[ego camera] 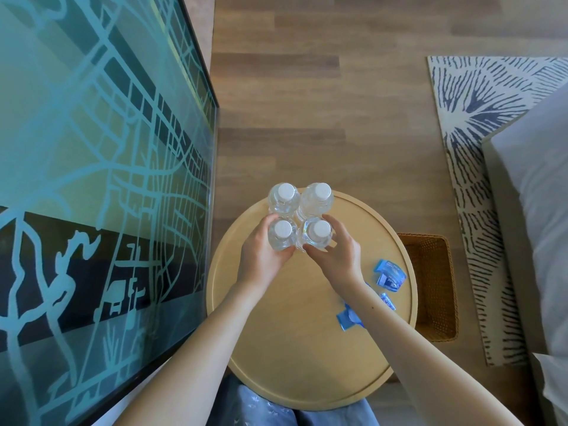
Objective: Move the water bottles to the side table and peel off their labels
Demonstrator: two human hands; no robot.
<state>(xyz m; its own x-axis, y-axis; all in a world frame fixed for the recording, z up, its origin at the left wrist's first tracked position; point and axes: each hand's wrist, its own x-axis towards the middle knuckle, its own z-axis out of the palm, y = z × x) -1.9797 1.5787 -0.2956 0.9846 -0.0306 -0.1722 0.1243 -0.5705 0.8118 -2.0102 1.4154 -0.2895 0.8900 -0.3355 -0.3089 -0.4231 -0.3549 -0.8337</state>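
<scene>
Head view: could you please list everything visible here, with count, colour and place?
water bottles: four, clear with white caps, standing clustered at the side table's far edge
labels: at least three pieces, blue, loose on the table's right part
side table: one, light wood, round, centre
basket: one, brown wicker, on the floor right of the table
rug: one, white with dark blue streaks, floor, upper right
bedding: grey-white, right edge
framed map picture: one, teal, black frame, left
floor: brown wood planks
jeans: blue, bottom edge
hands: two; left hand grips the near left bottle, right hand the near right one
</scene>
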